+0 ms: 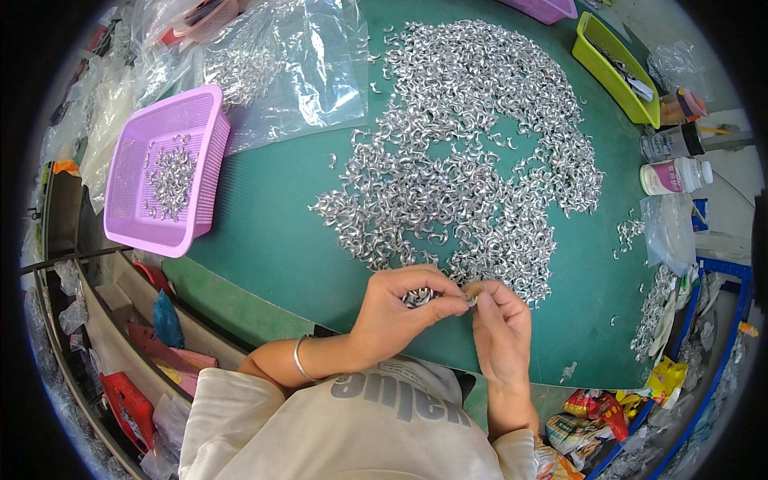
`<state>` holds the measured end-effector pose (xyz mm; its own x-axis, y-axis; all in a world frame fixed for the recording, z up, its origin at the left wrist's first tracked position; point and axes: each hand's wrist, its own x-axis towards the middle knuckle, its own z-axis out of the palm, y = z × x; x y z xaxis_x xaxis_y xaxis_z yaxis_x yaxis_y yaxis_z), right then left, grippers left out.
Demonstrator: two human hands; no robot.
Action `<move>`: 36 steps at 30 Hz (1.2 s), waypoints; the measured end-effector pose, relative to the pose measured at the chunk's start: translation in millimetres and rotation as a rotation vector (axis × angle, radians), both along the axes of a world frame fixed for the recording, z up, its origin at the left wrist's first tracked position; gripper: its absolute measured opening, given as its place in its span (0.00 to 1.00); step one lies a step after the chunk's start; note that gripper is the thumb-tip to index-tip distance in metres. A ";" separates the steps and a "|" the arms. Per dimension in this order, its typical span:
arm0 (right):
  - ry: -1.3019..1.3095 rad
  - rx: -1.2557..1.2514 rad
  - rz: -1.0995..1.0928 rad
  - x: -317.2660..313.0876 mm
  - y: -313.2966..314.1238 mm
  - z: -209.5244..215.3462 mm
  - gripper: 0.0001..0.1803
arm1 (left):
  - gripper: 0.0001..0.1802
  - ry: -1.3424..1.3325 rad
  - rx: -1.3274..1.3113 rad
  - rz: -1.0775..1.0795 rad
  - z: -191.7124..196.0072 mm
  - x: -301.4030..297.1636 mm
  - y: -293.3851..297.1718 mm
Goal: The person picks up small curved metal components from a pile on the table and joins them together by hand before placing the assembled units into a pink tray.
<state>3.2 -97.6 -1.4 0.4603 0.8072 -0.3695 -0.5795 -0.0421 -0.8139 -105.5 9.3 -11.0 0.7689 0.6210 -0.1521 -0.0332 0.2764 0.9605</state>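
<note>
My left hand [388, 316] is curled around several small curved silver metal pieces [418, 298], which show between thumb and fingers. Its thumb and fingertip meet the fingertips of my right hand [502, 330], and both pinch one small metal piece [471, 302], mostly covered by the fingers. Just beyond my hands, a wide pile of the same hook-shaped metal pieces [472, 88] spreads over the green tabletop [264, 216].
A purple basket [210, 172] with some metal pieces stands at left. Beside it lies a clear plastic bag [320, 72]. On the right are a green basket [588, 64], a white bottle [676, 176] and a blue rack [724, 328]. The table's front edge runs by my body.
</note>
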 end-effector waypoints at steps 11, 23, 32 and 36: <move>-0.091 0.070 0.000 -1.3 -1.9 -5.3 0.08 | 0.06 0.018 -0.348 -0.076 9.9 -3.8 1.4; -0.263 0.131 -0.065 -5.0 -0.3 -2.8 0.04 | 0.09 -0.144 -0.798 -0.166 2.8 -4.8 1.5; -0.456 0.140 -0.124 -9.9 0.7 11.5 0.15 | 0.06 -0.099 -0.144 -0.107 6.4 -8.0 1.1; -0.376 0.148 -0.106 -9.4 -2.6 12.1 0.14 | 0.06 -0.183 0.082 -0.077 7.9 -7.3 4.0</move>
<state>-6.2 -100.2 10.8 0.6240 0.7802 -0.0433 -0.2356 0.1351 -0.9624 -112.8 13.3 -3.1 0.8246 0.5641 0.0432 -0.1913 0.2062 0.9596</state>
